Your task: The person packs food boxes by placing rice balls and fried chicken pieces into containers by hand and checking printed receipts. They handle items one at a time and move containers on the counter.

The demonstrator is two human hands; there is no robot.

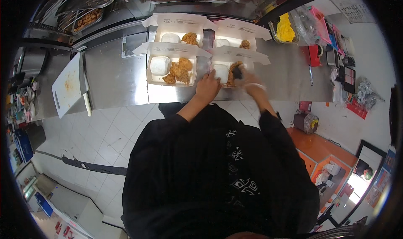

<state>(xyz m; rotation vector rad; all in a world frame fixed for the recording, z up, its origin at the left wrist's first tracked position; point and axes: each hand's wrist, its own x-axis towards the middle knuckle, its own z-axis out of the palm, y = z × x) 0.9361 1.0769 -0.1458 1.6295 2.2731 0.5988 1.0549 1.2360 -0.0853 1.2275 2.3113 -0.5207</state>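
Observation:
Four open cardboard food boxes stand on the steel counter, each with a white wrapped portion and fried chicken. My left hand [208, 87] rests at the near left edge of the front right box [248, 60], its fingers by the white wrapped portion [221, 72]. Over that box's right side is my right hand [252, 81], blurred, with a small dark object [237, 72] at its fingers above the fried chicken [232, 78]; its exact grip is unclear. The front left box [171, 84] holds several chicken pieces [181, 69]. Behind are the back left box [185, 20] and back right box [241, 31].
On the left lie a white cutting board [67, 84] and a knife with a white handle [87, 104]. A flat scale [134, 46] sits behind. A container of yellow food [286, 28] and a red tape dispenser [312, 55] are at the right. The counter edge runs before me.

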